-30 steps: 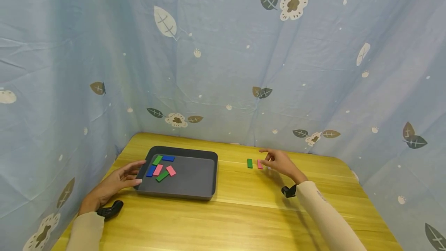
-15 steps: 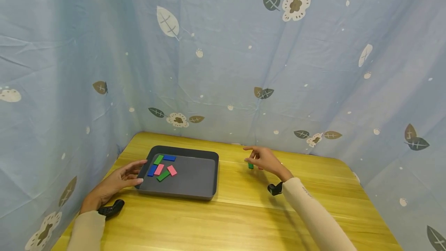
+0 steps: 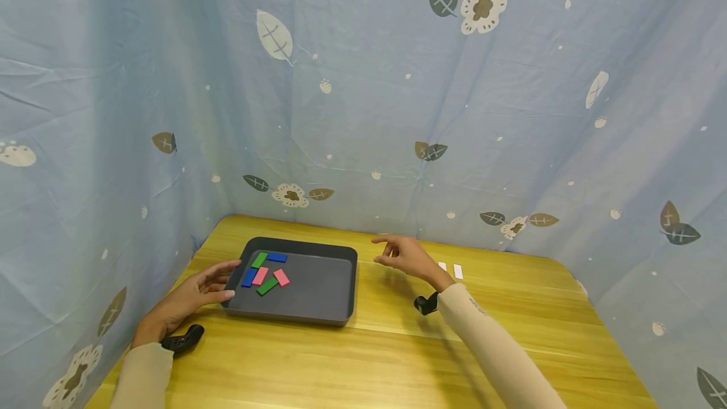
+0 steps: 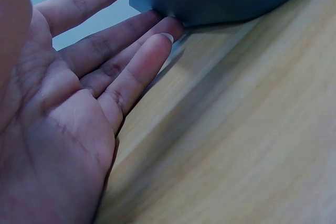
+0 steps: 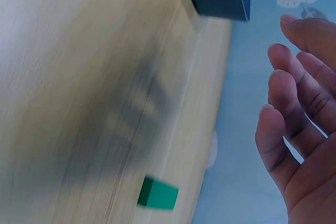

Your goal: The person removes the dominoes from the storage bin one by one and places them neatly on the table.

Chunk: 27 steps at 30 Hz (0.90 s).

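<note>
My left hand (image 3: 195, 292) lies at the left end of a dark grey tray (image 3: 318, 319), its extended fingers (image 4: 142, 66) against the outer wall, with thumb and fingertips apart. Inside the tray are flat blocks, among them a blue block (image 3: 277, 258), a green block (image 3: 267, 286) and a pink block (image 3: 281, 278). My right hand (image 3: 411, 259) hovers over the table to the tray's right, fingers loosely bent and nothing visible in them. Below it in the right wrist view lies another green block (image 5: 160, 195), which the hand hides in the head view.
Two white blocks (image 3: 457, 271) lie on the wooden table (image 3: 386, 358) to the right of my right wrist. A blue curtain (image 3: 363, 112) with printed leaves and flowers hangs behind the table and along its sides.
My right hand has moved left toward the tray, passing over the pink and green blocks on the table and uncovering the white ones. The left hand and tray stay put.
</note>
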Motion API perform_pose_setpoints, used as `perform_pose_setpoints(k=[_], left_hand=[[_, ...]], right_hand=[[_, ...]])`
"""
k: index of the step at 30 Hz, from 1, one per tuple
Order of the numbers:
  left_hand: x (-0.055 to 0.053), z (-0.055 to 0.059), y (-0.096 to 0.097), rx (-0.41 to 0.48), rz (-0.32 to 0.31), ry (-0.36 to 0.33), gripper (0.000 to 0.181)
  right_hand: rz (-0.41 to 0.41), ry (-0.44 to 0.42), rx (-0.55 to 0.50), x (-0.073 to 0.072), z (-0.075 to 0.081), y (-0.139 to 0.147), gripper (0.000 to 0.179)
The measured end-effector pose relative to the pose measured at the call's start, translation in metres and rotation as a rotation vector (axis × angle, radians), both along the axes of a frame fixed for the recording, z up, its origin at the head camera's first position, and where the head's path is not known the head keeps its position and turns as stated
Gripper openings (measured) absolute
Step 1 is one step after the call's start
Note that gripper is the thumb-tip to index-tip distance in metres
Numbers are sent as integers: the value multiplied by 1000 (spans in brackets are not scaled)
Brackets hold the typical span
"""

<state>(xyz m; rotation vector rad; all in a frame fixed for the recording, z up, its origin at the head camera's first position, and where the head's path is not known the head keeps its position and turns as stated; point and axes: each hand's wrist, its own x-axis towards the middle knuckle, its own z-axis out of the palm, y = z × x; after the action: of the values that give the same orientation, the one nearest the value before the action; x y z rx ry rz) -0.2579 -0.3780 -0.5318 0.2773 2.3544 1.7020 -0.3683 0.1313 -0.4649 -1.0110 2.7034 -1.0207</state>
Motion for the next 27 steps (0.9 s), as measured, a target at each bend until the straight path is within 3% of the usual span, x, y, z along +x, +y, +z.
perform_pose_setpoints(k=[27], left_hand=[[-1, -1, 0, 4, 9, -10, 72]], right_hand=[[192, -105, -39, 7, -10, -107, 49]])
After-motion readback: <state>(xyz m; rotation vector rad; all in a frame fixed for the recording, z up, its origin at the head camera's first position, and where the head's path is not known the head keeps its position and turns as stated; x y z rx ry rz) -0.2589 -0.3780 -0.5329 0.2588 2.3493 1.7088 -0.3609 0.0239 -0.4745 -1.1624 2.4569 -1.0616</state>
